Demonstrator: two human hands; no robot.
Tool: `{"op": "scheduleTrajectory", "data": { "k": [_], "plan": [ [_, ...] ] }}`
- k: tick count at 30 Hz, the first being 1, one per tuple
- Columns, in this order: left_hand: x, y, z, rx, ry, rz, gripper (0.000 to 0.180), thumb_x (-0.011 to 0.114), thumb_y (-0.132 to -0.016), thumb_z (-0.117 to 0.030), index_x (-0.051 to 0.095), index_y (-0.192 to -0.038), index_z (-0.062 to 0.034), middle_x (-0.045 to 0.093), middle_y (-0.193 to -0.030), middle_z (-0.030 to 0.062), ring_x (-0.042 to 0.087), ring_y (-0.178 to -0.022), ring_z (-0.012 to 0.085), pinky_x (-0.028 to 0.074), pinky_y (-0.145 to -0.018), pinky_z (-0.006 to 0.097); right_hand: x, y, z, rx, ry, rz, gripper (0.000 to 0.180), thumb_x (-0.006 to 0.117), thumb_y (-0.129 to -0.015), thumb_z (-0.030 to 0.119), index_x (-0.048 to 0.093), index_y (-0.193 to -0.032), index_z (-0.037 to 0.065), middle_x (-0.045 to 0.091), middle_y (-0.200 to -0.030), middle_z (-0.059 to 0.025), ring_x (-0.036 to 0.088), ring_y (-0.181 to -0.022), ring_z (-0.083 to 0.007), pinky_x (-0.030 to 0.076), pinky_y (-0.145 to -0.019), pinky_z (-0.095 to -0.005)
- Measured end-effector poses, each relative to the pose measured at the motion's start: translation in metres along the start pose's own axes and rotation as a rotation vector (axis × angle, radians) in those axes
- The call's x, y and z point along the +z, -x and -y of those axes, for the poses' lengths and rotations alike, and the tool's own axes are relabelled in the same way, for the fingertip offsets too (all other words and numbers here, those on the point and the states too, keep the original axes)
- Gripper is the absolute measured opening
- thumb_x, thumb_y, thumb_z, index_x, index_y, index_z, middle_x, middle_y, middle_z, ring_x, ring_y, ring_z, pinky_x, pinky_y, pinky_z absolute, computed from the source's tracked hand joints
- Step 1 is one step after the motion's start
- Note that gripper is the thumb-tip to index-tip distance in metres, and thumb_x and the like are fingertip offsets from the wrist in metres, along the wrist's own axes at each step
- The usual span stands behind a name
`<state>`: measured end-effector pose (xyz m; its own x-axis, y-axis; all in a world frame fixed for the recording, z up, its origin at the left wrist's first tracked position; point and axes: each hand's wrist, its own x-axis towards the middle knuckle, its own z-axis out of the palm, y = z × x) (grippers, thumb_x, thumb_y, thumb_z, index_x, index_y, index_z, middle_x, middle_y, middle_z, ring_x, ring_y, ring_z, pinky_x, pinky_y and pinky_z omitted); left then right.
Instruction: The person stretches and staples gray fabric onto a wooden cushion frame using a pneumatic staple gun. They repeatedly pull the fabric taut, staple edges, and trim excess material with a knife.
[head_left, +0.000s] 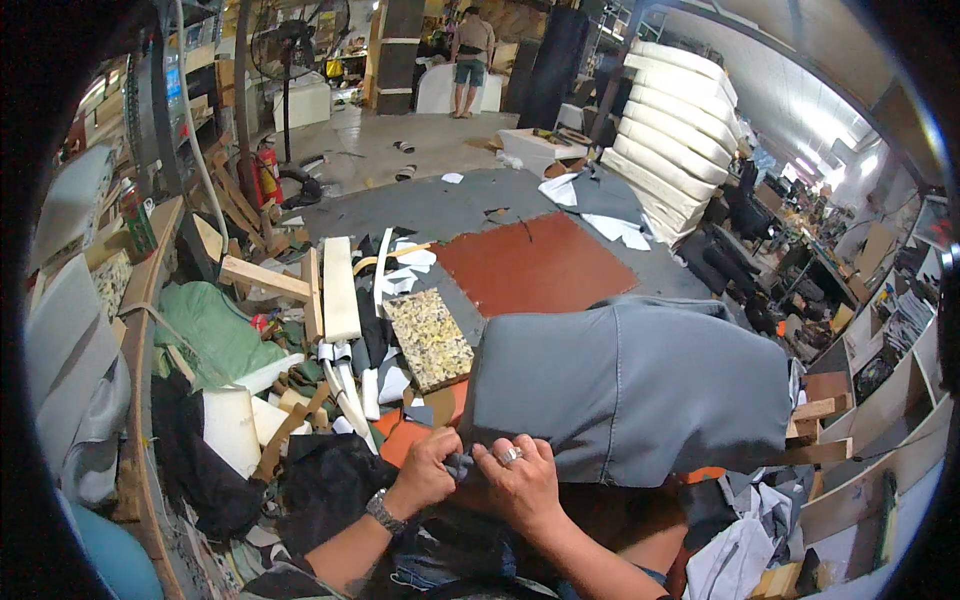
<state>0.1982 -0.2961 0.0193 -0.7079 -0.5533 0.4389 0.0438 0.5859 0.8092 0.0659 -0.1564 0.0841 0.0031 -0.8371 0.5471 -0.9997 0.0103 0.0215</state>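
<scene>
Gray cover (545,395) lies just right of centre in the lower frame, its near left corner pinched in both hands, left hand (428,472) and right hand (523,480) with fingers narrowed. Uneven pulling could pucker it or strain its seam (617,385); the wood strips (822,408) at right might snag it.

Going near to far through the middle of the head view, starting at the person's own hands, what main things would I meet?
Left hand and right hand side by side → grey cover → red-brown sheet → slippers → standing person.
</scene>
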Motion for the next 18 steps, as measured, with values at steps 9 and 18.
{"op": "scheduleTrajectory", "data": {
  "k": [9,18],
  "plan": [
    [-0.071,-0.092,-0.011,-0.174,0.093,0.59,0.072,0.089,-0.084,-0.039,0.059,-0.138,-0.0013,0.067,-0.124,0.0123,0.064,-0.119,0.0244,0.052,-0.103,0.04,0.046,-0.036,-0.061,0.001,0.097,-0.225,0.026,0.061,-0.089,0.02,0.074,-0.111,0.015,0.062,-0.095,-0.0006,0.06,-0.093,-0.0209,0.044,-0.088,-0.0371],
    [0.008,-0.21,0.006,-0.051,-0.126,0.15,0.076,0.077,-0.096,-0.032,0.042,-0.162,-0.0187,0.053,-0.155,0.0252,0.05,-0.146,0.0349,0.04,-0.119,0.04,0.078,-0.08,-0.125,0.042,0.075,-0.303,0.021,0.064,-0.085,0.016,0.075,-0.103,0.015,0.066,-0.098,-0.0026,0.061,-0.097,-0.0218,0.047,-0.09,-0.0377]
  ]
}}
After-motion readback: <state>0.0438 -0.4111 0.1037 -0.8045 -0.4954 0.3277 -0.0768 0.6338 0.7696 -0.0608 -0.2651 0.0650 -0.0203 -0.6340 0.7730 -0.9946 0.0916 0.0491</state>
